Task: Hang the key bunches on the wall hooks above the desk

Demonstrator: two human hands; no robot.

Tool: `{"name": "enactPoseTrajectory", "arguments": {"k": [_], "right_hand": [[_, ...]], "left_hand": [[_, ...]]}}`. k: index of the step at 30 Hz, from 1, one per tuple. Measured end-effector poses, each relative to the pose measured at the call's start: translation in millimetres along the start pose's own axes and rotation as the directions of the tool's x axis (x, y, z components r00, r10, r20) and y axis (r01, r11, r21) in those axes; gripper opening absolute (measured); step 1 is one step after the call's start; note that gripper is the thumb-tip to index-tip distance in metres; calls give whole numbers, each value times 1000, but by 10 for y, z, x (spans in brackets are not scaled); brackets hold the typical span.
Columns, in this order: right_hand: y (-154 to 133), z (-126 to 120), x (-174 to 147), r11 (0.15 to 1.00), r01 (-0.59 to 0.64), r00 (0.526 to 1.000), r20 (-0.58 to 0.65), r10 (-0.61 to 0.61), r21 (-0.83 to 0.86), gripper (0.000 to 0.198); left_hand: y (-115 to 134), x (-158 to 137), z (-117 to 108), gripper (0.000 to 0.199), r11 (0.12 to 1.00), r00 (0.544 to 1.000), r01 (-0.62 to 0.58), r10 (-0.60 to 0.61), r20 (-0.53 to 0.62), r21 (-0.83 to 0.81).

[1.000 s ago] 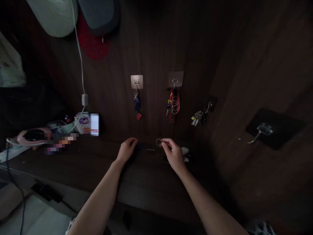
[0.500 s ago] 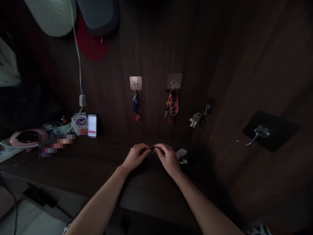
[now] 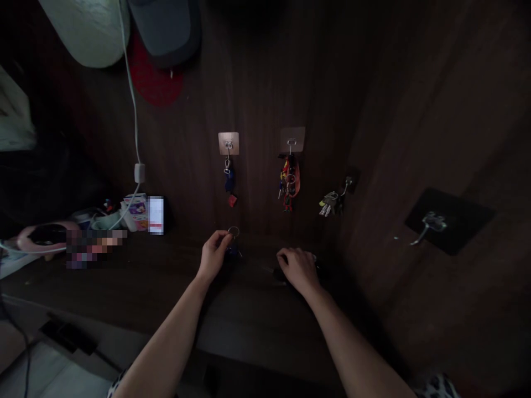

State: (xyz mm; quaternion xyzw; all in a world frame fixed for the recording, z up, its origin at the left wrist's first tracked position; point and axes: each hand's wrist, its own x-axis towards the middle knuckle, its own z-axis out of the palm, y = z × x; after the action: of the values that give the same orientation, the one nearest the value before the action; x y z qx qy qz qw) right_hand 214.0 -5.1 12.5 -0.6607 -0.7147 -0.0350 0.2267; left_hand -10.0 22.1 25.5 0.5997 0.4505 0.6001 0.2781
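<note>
My left hand pinches a metal key ring between thumb and fingers, just above the dark shelf. Below the ring hang a small blue piece and what looks like a key. To the right, my right hand is low over the shelf with its fingers curled. A dark, blurred item shows under its thumb side, and a bit of something pale peeks out past the fingers. What that hand grips is hidden.
Keys hang from hooks on the wooden wall: a blue set, a red and yellow bunch and another bunch. A bare hook is at right. Left on the shelf are a phone, small boxes and a pink round object.
My hands have parted. The left moved left and up with the key ring; the right moved right, onto the spot where loose keys lay on the shelf.
</note>
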Motion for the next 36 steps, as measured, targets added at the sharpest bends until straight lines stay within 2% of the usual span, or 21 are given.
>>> {"name": "enactPoseTrajectory", "arguments": {"k": [4,9,14,18,21,24,26,31,36], "right_hand": [[-33,1,-14,999,-3,999,32,5,-52,19],[-39,9,-13,998,-7,1000,14,8,-66,19],[-35,8,-16,998,-8,1000,10,9,-58,20],[-36,-4,-22,999,2,1000,-5,-2,-37,20],[-35,-5,-24,999,13,1000,-20,-13,-33,19],[-32,4,-25,999,14,999,-31,-15,-39,19],[-31,7,-26,999,14,999,-41,-15,-37,20],[-30,-5,-31,999,26,998,-51,-27,-26,20],[-23,4,-27,999,29,998,-55,-31,-36,19]], "left_hand": [[8,9,17,28,980,995,101,-98,25,-172],[10,27,26,32,875,977,213,-194,89,-435],[92,121,-21,32,825,973,230,-202,110,-516],[209,324,-67,35,895,990,138,-132,44,-425],[347,554,-77,36,954,996,5,-33,-87,-299],[535,798,-53,43,978,971,-90,44,-235,-189],[664,948,-24,43,986,952,-128,93,-291,-105],[898,1267,51,37,973,917,-228,226,-328,32],[1014,1488,89,33,962,894,-242,271,-357,124]]}}
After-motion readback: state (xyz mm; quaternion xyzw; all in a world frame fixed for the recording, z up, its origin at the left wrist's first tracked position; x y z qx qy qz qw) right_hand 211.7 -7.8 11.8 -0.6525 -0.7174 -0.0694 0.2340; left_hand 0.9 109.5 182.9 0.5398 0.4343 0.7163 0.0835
